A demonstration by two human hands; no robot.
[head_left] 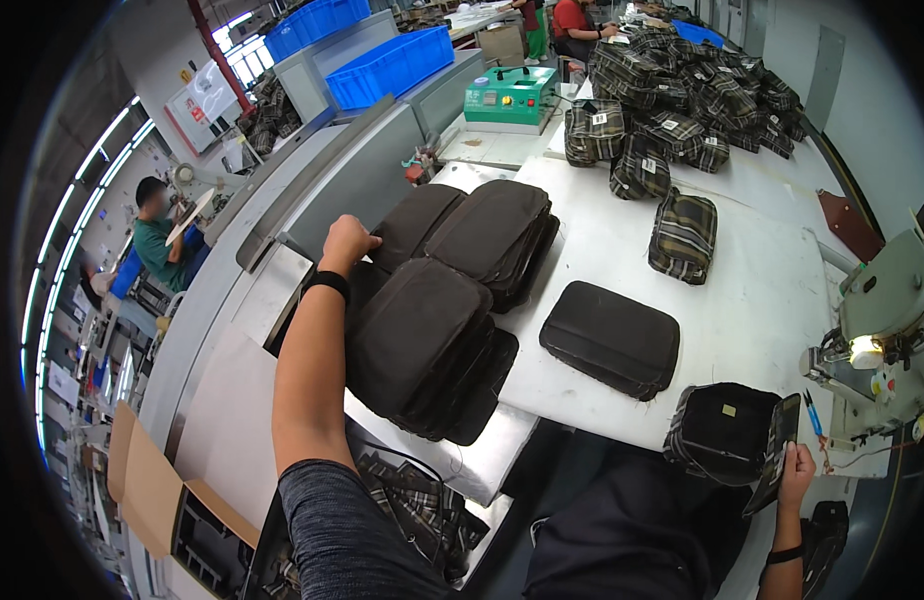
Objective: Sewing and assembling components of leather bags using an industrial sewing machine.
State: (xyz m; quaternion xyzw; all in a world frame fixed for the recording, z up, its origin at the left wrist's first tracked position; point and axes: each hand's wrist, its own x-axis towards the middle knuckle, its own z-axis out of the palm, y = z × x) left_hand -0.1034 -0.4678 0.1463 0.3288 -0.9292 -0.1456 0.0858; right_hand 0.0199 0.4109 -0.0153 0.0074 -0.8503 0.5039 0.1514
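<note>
My left hand (pixel 350 243) has its fingers curled on the edge of the rear left dark brown padded piece (pixel 418 215), among stacks of similar pieces (pixel 414 330). My right hand (pixel 796 470) grips the plaid-edged flap of a black bag (pixel 720 430) at the lower right of the white table. A single dark padded piece (pixel 608 338) lies flat between the stacks and the bag. Beyond it sits a small plaid bag (pixel 682 238).
A pile of plaid bags (pixel 672 85) fills the back right. A green machine (pixel 507 98) and blue bins (pixel 387 68) stand behind. A sewing machine (pixel 882 300) borders the right, a cardboard box (pixel 147 475) the lower left. Other people (pixel 162 240) work beyond.
</note>
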